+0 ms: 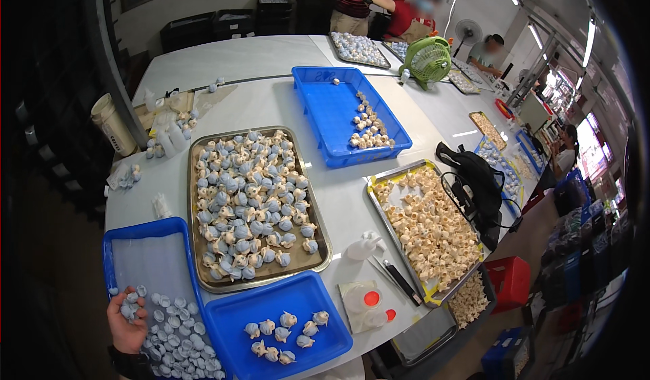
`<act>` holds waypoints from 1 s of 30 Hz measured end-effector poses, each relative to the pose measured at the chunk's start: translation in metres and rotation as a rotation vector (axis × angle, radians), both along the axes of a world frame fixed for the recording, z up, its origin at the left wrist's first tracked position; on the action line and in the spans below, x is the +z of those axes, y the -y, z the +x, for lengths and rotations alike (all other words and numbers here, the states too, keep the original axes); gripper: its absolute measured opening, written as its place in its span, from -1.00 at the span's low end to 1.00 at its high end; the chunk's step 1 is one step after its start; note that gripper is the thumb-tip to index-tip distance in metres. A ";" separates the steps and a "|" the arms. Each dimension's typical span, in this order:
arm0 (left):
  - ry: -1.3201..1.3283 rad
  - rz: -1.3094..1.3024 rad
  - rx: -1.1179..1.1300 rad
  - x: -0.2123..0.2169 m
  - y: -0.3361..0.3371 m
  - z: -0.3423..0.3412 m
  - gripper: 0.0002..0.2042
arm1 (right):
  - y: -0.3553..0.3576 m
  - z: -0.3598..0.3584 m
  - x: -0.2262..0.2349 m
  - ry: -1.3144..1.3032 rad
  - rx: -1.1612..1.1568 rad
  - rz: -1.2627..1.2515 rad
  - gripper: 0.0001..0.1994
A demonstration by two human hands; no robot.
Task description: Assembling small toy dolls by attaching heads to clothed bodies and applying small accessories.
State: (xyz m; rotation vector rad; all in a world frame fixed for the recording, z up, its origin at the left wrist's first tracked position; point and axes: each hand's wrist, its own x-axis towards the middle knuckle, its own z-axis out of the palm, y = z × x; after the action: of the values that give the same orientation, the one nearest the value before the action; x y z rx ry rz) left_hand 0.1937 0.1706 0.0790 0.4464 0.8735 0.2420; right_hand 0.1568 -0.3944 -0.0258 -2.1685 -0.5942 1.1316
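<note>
Blue plastic forms the rectangular tray with a pale floor [149,255] at your lower left; small, blue-grey, cup-shaped shells [177,339] are heaped across its near part. Your left hand [127,329], above this tray's left side, has its fingers curled around several of these shells—the exact finger contact is too small to tell. Your right hand is out of view; its state cannot be told.

Next to the right, the brown-floored metal tray [301,262] carries many small figures in blue-grey and cream. Just below it, the shallow blue plastic tray [230,320] holds a loose group of similar figures. Behind, the large blue plastic crate [325,119] contains cream pieces, mostly along its right side.

Continue right: a white squeeze bottle [363,246] stands near a black-handled tool [401,282]. Beyond lies a silver metal tray [374,189] filled with cream, open-shaped pieces—a black fabric bag [481,184] rests at its far right edge.
</note>
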 end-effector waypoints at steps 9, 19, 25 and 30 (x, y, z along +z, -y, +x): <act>0.051 0.083 -0.210 0.010 0.012 -0.010 -0.76 | -0.003 0.041 0.034 -0.232 0.056 -0.020 -0.74; 0.098 0.204 -0.619 0.054 0.092 -0.027 -0.66 | 0.026 0.212 0.165 0.875 -0.817 -0.231 -0.72; 0.306 0.270 -0.666 0.057 0.120 -0.045 -0.67 | 0.038 0.240 0.105 1.042 -0.501 -0.446 -0.65; 0.301 0.206 -0.499 0.037 0.118 -0.062 -0.68 | 0.052 0.247 0.099 0.839 -0.577 -0.232 -0.64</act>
State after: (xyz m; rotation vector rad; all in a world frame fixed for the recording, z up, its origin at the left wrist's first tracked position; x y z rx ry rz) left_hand 0.1316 0.0528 0.1159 0.7821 0.4236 -0.0627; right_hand 0.4036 -0.4462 0.0737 -2.7292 -0.1243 -0.0482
